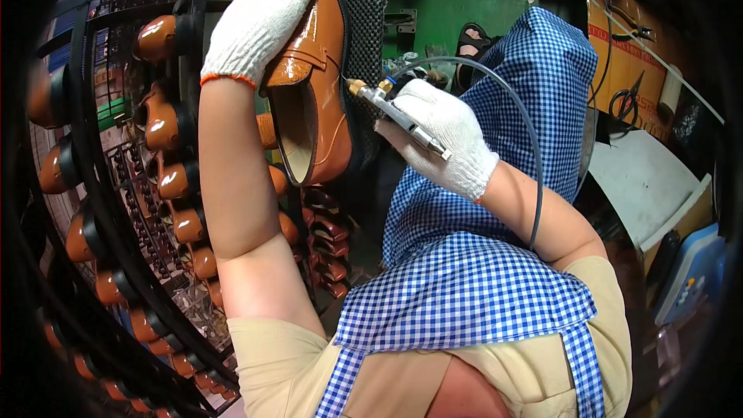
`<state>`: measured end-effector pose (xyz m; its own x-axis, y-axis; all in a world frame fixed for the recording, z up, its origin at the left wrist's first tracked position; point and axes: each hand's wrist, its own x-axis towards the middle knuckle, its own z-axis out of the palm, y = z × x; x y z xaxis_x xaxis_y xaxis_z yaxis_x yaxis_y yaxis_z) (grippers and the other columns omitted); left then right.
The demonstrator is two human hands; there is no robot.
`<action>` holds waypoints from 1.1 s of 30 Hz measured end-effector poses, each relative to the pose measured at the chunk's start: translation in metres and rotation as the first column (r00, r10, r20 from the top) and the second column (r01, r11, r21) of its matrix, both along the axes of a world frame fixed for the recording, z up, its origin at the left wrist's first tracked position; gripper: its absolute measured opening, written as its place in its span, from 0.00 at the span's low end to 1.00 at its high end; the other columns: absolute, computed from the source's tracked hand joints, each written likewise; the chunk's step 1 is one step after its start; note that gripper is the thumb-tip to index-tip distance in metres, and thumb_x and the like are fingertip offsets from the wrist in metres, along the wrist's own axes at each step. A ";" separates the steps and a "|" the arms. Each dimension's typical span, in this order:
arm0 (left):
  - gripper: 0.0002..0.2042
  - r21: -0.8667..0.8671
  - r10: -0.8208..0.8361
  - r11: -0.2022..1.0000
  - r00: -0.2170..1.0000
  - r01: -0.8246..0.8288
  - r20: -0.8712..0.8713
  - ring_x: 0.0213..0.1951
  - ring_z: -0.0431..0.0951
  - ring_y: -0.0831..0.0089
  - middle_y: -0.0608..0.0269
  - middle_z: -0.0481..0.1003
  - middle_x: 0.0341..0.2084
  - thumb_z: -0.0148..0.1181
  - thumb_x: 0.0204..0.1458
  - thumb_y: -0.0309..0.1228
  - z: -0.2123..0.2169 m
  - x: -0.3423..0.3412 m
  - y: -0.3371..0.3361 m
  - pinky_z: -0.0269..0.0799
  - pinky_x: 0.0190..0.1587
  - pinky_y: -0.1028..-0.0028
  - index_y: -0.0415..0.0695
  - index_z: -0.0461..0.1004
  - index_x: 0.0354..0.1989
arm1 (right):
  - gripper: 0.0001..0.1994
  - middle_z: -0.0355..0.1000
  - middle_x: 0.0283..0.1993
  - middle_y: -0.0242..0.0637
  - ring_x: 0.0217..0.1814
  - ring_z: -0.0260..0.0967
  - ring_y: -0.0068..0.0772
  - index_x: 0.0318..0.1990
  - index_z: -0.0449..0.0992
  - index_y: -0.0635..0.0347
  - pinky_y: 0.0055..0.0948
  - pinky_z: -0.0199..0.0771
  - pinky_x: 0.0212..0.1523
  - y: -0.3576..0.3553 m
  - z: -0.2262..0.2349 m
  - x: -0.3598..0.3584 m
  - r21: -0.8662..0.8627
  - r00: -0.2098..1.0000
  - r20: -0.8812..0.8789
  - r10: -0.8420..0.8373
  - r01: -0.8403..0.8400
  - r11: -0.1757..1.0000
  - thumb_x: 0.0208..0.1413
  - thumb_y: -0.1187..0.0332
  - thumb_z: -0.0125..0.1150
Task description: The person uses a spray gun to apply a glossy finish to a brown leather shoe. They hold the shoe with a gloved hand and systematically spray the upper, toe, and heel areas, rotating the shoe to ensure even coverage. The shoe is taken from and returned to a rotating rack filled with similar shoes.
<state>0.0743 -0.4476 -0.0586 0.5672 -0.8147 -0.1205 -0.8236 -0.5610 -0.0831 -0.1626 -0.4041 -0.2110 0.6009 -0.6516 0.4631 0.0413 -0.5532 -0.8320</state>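
Note:
A glossy tan-brown leather loafer (331, 97) with a dark sole is held up, toe pointing away. My left hand (251, 27), in a white knit glove with an orange cuff, is closed over the toe end. In my right hand (453, 135), also gloved, is a small metal spray gun (398, 116) with a brass nozzle and a fine tip. The tip points at the shoe's right side, near the edge between upper and sole; whether it touches, I cannot tell. A clear hose (526, 124) runs from a blue fitting on the gun over my right forearm.
On the left, a black metal rack (81, 54) carries several brown shoes (162, 124). A black textured pad (364, 15) lies behind the loafer. At right are a cardboard box (658, 70), scissors (627, 104), a grey sheet (642, 178) and a blue-and-white case (693, 275). A blue checked apron (534, 85) covers my lap.

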 end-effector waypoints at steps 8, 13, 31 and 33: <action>0.43 0.023 0.051 0.998 0.998 -0.051 -0.021 0.52 0.83 0.46 0.34 0.80 0.50 0.55 0.56 0.68 -0.005 0.023 0.001 0.75 0.57 0.58 0.33 0.73 0.57 | 0.09 0.73 0.34 0.37 0.32 0.77 0.40 0.38 0.81 0.55 0.34 0.79 0.31 0.016 0.005 -0.018 0.026 0.996 0.016 0.083 -0.084 0.996 0.52 0.66 0.74; 0.44 -0.002 0.046 0.999 0.998 -0.046 -0.053 0.52 0.83 0.48 0.33 0.80 0.49 0.56 0.55 0.69 -0.004 0.018 0.003 0.75 0.57 0.59 0.33 0.73 0.57 | 0.10 0.74 0.34 0.37 0.31 0.76 0.39 0.36 0.82 0.58 0.33 0.78 0.30 0.026 0.010 -0.036 0.040 0.983 -0.013 0.182 -0.181 0.983 0.47 0.71 0.76; 0.18 -0.341 -0.267 0.936 0.806 0.087 -0.528 0.37 0.79 0.60 0.55 0.76 0.37 0.77 0.44 0.25 0.016 -0.103 0.195 0.75 0.39 0.66 0.38 0.79 0.45 | 0.14 0.73 0.39 0.48 0.38 0.76 0.52 0.45 0.74 0.64 0.41 0.76 0.37 -0.017 -0.002 -0.013 0.361 0.986 -0.128 0.112 -0.059 0.931 0.60 0.65 0.70; 0.16 -0.420 -0.440 0.860 0.838 0.290 -0.322 0.35 0.79 0.54 0.54 0.77 0.33 0.76 0.46 0.26 0.004 -0.094 0.208 0.76 0.39 0.63 0.39 0.80 0.44 | 0.14 0.73 0.39 0.49 0.38 0.76 0.53 0.45 0.73 0.64 0.42 0.75 0.37 -0.011 -0.007 0.001 0.445 0.986 -0.111 0.128 -0.066 0.893 0.61 0.65 0.70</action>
